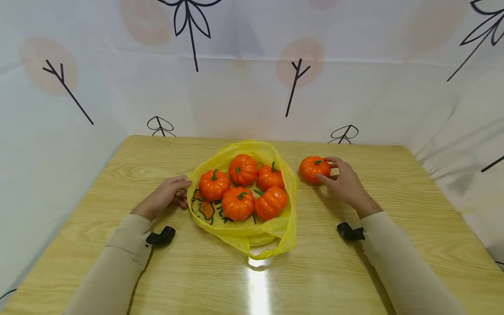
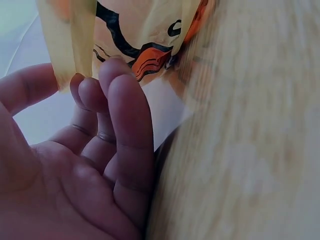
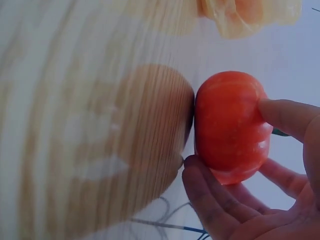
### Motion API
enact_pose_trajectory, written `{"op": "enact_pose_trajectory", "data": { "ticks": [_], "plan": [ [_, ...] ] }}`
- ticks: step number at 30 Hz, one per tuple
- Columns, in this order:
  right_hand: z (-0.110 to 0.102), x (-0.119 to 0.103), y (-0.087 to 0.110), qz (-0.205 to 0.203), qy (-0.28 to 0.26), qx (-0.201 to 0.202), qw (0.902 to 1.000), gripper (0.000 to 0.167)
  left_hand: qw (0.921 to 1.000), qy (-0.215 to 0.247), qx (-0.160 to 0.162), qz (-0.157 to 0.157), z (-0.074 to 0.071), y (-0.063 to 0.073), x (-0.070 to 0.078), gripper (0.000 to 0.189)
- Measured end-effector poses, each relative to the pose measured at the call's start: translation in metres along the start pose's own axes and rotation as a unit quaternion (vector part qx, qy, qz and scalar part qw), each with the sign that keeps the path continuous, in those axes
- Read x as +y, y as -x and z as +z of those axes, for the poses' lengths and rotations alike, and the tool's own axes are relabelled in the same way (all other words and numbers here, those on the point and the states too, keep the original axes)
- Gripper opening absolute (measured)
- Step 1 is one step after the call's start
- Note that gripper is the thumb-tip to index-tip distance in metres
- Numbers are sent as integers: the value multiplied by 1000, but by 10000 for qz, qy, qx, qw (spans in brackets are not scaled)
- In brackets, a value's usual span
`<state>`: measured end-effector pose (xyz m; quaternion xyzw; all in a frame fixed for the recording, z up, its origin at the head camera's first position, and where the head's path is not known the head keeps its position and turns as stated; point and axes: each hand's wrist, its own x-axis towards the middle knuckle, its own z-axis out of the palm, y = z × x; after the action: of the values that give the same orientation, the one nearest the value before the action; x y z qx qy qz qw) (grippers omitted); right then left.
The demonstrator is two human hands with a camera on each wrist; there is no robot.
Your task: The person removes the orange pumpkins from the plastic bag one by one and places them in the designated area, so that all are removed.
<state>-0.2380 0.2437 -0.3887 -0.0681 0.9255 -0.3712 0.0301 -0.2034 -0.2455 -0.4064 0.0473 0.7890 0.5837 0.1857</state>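
A yellow plastic bag [image 1: 228,234] lies wide-mouthed on the table with several small orange pumpkins [image 1: 238,204] inside, each with a green stem. At its left rim my left hand [image 1: 165,196] pinches the bag's edge; in the left wrist view the thin film [image 2: 80,45] hangs between thumb and fingers. To the right of the bag, a single orange pumpkin [image 1: 313,168] sits on the tabletop. My right hand [image 1: 347,183] holds it from its right side, thumb in front and fingers behind. The right wrist view shows this pumpkin [image 3: 230,125] resting against the table surface.
The wooden table [image 1: 189,284] has a bright reflection near its front. A white cloth with printed plants [image 1: 252,96] hangs behind and along the sides. Black camera mounts [image 1: 161,236] sit at both wrists. The bag's handle loop [image 1: 271,249] lies toward the front.
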Motion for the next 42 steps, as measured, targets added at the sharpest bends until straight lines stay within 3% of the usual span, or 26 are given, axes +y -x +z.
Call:
{"op": "enact_pose_trajectory", "data": {
  "ticks": [22,27,32,37,42],
  "plan": [
    [3,-3,3,58,67,-75,9999,62,9998,152,41,-119,0,3,-3,29],
    [2,-11,11,96,209,683,9974,57,9999,100,39,-33,2,3,-1,29],
    [6,-23,18,-220,183,1514,9881,46,10000,18,36,-43,2,3,-2,30],
    [14,-37,24,-759,88,1946,9779,37,10000,3,68,-58,1,-2,-2,32],
    [22,-58,35,-1633,128,2131,9632,30,9999,12,81,-114,1,0,-1,31]
  ]
}}
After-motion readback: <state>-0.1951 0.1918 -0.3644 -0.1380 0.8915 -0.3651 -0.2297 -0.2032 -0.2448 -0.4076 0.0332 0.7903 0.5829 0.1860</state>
